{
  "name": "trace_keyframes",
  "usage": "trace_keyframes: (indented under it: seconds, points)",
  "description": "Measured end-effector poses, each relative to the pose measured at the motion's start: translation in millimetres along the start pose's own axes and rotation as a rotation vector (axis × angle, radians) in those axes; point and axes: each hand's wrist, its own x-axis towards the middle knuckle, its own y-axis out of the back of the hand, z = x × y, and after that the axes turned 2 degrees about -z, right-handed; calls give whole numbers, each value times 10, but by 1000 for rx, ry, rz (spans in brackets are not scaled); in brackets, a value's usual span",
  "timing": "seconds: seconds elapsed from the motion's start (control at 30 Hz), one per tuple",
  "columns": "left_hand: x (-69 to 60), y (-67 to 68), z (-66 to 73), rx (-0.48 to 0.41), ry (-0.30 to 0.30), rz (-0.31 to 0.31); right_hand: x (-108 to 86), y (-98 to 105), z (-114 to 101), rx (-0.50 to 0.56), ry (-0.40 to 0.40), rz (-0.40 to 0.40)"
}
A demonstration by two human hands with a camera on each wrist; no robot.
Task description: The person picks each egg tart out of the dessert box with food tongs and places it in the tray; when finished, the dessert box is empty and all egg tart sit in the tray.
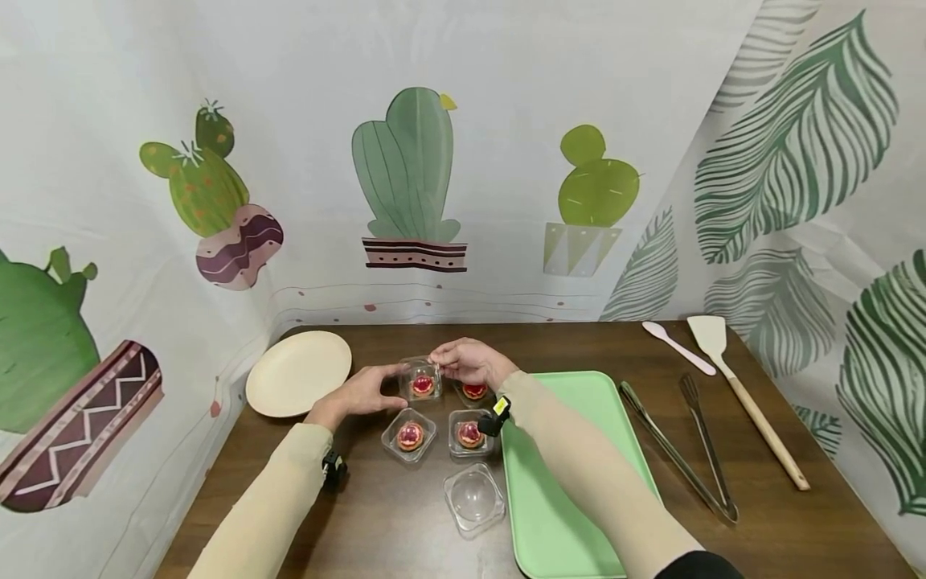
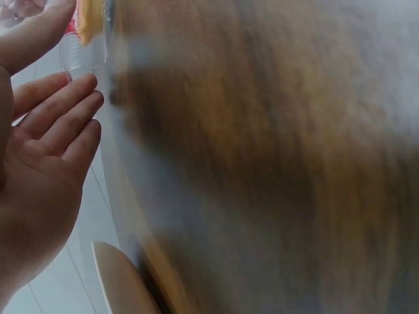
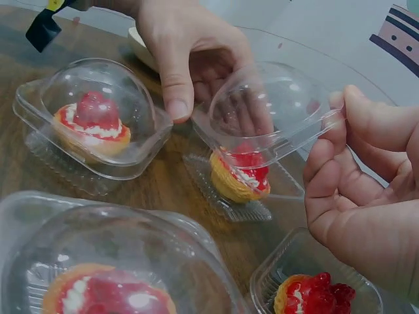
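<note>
My right hand (image 1: 473, 362) pinches the edge of a clear domed lid (image 3: 268, 108) between thumb and fingers, tilted over a red-topped tart (image 3: 241, 173) on its clear base. Around the left side of that container, my left hand (image 1: 365, 392) holds its fingers spread; in the right wrist view its thumb (image 3: 177, 98) is near the lid's left corner. The left wrist view has the hand (image 2: 52, 137) beside a clear container's edge. Two lidded tarts (image 1: 410, 436) (image 1: 470, 434) sit nearer me. Another tart (image 3: 314, 294) lies in a base with no lid visible over it, below my right hand.
A loose clear lid (image 1: 474, 498) lies at the front, left of a green tray (image 1: 557, 515) under my right forearm. A cream plate (image 1: 299, 372) is at the back left. Tongs (image 1: 680, 458), a spatula (image 1: 752, 402) and a pink spoon (image 1: 678, 347) lie to the right.
</note>
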Motion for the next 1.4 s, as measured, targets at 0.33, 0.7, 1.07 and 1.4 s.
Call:
trace_keyframes:
  seconds: [0.33, 0.7, 1.07, 1.4]
  points:
    - [14, 18, 19, 2, 11, 5, -25, -56, 23, 46, 9, 9]
    - [25, 10, 22, 27, 5, 20, -87, -79, 30, 53, 41, -28]
    - [20, -7, 17, 18, -17, 42, -125, -26, 37, 96, 57, 3]
    - [34, 5, 54, -20, 20, 19, -325, 73, -95, 22, 156, -71]
